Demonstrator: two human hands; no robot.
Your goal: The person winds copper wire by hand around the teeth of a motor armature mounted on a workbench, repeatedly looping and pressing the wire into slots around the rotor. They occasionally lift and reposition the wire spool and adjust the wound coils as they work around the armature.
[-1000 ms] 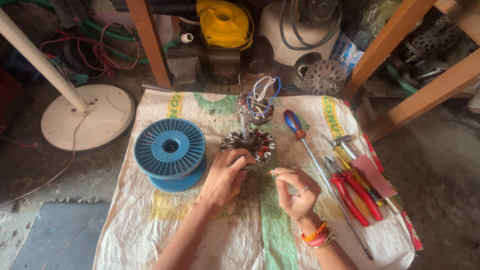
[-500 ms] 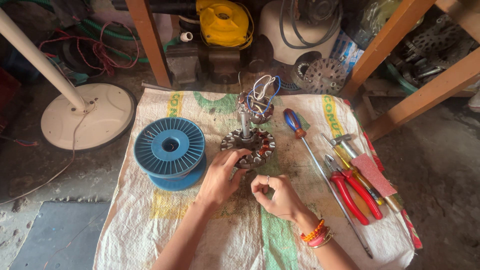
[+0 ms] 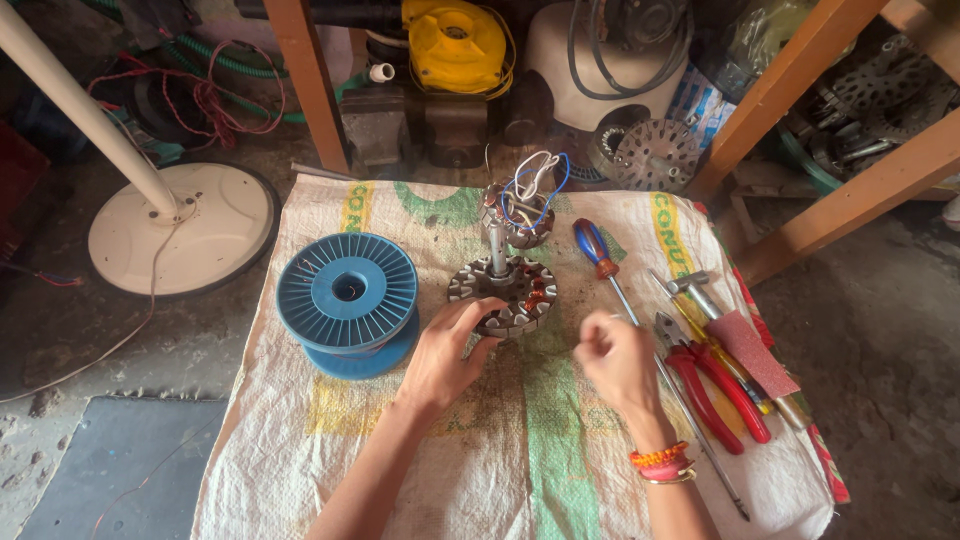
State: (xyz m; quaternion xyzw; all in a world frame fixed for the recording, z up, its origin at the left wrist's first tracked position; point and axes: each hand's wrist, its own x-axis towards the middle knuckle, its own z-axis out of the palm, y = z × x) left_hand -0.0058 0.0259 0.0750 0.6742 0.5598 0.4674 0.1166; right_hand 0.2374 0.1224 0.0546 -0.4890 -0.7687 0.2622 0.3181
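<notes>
Two hands working a motor stator on a woven sack.

Left hand (image 3: 445, 350) open, fingertips touching near rim of stator (image 3: 505, 293), just ahead of it. Right hand (image 3: 618, 358) loosely curled, blurred, pinching something too thin to make out; cannot tell firm grip. Blue wire spool (image 3: 347, 300) just left of left hand. Screwdriver (image 3: 610, 275) and red pliers (image 3: 710, 385) right of right hand, on sack (image 3: 520, 450). Bangles (image 3: 660, 462) on right wrist.

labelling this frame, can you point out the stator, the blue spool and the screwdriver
stator (image 3: 520, 290): head view, on its toothed ring right of the shaft
blue spool (image 3: 345, 290): head view, on the top flange near the hub
screwdriver (image 3: 592, 246): head view, on its blue and red handle
</notes>
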